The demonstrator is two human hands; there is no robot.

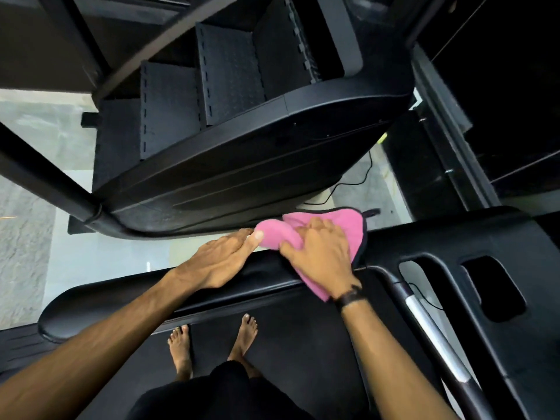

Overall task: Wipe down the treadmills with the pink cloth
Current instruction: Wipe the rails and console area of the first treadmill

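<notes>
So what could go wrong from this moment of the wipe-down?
1. The pink cloth is bunched under the right hand, with part of it hanging over the black rail; the loose part may not wipe anything.
2. The left hand rests flat on the rail beside the cloth, so that patch could be missed.
3. Bare feet stand on the belt; a slip is possible.

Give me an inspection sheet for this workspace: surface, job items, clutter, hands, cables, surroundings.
Surface: black treadmill rail, glossy, running across in front of the person.
Job's things: pink cloth bunched on the rail's far edge, dark trim showing.
Clutter: nothing seen.
Hands: right hand presses and grips the cloth; left hand rests flat on the rail, thumb touching the cloth.
Cables: black cable trailing over the pale floor.
Surroundings: black stair-climber ahead; bare feet on the treadmill belt.
</notes>
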